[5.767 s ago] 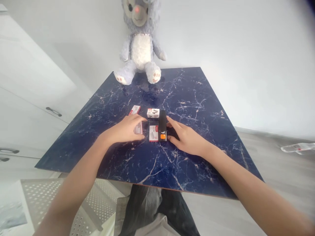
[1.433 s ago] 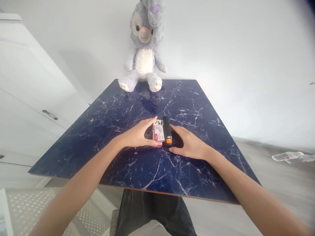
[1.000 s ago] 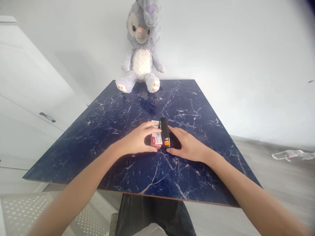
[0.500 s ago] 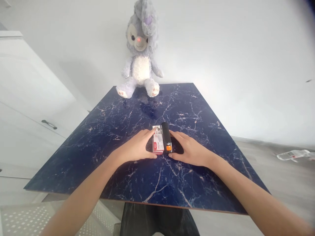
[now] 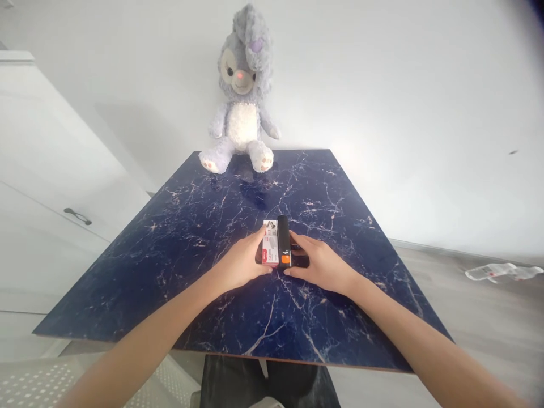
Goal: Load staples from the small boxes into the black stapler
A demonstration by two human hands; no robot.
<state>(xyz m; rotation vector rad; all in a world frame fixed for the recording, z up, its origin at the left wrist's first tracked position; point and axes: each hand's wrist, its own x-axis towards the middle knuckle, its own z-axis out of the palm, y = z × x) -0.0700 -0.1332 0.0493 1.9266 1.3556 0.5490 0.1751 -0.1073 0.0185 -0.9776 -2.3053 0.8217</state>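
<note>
A small stack of red-and-white boxes (image 5: 270, 250) lies on the dark blue marble table (image 5: 199, 215), flush against a black stapler (image 5: 283, 245) with an orange near end. My left hand (image 5: 241, 264) cups the left side of the boxes, index finger at their far end and thumb at the near end. From the right, my right hand (image 5: 319, 264) wraps the stapler, fingers along its side and thumb by the orange end. Boxes and stapler are pressed together between both hands.
A grey plush bunny (image 5: 242, 96) sits at the table's far edge against the white wall. White cabinets with dark handles (image 5: 77, 216) stand to the left. A crumpled plastic bottle (image 5: 497, 272) lies on the floor at right. My dark trousers show below the near edge.
The boxes, scattered 5.8 s ago, now sit stacked beside the stapler. Over the last second both hands stay cupped around the pair; only the view shifts slightly.
</note>
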